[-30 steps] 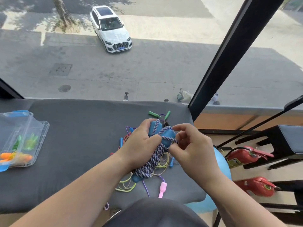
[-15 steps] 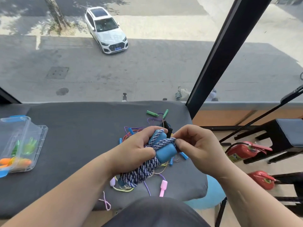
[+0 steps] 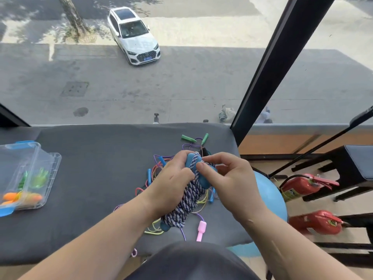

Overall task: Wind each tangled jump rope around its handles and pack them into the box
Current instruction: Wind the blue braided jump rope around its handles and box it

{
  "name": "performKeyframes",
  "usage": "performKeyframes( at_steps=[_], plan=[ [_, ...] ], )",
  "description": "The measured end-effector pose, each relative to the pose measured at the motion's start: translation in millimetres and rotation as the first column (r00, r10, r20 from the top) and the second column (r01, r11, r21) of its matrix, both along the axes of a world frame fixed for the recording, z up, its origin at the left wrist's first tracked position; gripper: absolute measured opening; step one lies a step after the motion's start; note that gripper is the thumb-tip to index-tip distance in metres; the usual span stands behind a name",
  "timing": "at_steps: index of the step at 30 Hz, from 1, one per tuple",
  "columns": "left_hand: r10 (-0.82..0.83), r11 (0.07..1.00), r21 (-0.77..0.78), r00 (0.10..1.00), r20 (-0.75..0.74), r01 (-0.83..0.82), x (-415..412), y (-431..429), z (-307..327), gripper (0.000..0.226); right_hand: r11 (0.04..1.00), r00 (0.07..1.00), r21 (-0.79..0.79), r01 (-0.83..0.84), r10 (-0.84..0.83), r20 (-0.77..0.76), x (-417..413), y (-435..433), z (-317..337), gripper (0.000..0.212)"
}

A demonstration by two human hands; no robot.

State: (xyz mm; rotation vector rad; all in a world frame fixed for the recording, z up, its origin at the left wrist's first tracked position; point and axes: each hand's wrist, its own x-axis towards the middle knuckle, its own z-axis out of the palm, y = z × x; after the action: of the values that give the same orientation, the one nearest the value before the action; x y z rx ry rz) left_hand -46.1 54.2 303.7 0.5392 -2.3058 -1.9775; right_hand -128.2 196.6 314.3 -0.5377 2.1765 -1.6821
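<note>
Left hand (image 3: 173,178) curls round the blue handles (image 3: 205,180) and wound blue-and-white rope (image 3: 187,201) at frame centre, clamping the coils so none slips, while the right hand (image 3: 230,178) pinches the top turn, likely to tuck it. Tangled ropes (image 3: 154,229) lie beneath on the table (image 3: 96,178); the box (image 3: 54,164) sits open at far left.

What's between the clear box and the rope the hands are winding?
Head view: only bare grey table cover. The clear box sits far left of the blue-handled rope.
</note>
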Motion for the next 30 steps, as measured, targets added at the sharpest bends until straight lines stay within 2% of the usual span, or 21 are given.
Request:
performKeyframes(
  at_steps=[3, 7, 13, 18, 23, 26, 30],
  plan=[
    [0.032, 0.999, 0.013, 0.999, -0.024, -0.032, -4, 3, -2, 0.024, 1.000, 0.999, -0.010, 0.013, -0.013, 0.050, -1, 0, 0, 0.010],
    [0.019, 0.998, -0.060, 0.998, -0.058, -0.022, -7, 5, -4, 0.030, 0.999, 0.991, -0.022, -0.041, 0.043, 0.128, -11, 3, 1, 0.003],
    [0.076, 0.995, -0.063, 0.992, -0.104, -0.083, -13, 9, -3, 0.027, 0.969, 0.947, 0.043, -0.244, 0.229, 0.224, -26, 11, 10, 0.014],
    [0.014, 0.988, -0.150, 0.997, -0.072, -0.024, -19, 21, -4, 0.023, 0.927, 0.919, 0.133, -0.350, 0.313, 0.238, -34, 24, 6, 0.025],
    [0.005, 0.986, -0.164, 0.999, -0.048, -0.013, -24, 36, -7, 0.024, 0.860, 0.870, 0.181, -0.478, 0.434, 0.233, -41, 40, 2, 0.023],
    [0.052, 0.988, -0.144, 0.997, -0.065, -0.061, -29, 45, -9, 0.027, 0.883, 0.888, 0.142, -0.448, 0.420, 0.189, -42, 47, -5, 0.030],
    [0.072, 0.993, -0.091, 0.995, -0.071, -0.078, -39, 55, -5, 0.026, 0.944, 0.911, 0.023, -0.328, 0.310, 0.272, -42, 53, -10, 0.027]
  ],
)
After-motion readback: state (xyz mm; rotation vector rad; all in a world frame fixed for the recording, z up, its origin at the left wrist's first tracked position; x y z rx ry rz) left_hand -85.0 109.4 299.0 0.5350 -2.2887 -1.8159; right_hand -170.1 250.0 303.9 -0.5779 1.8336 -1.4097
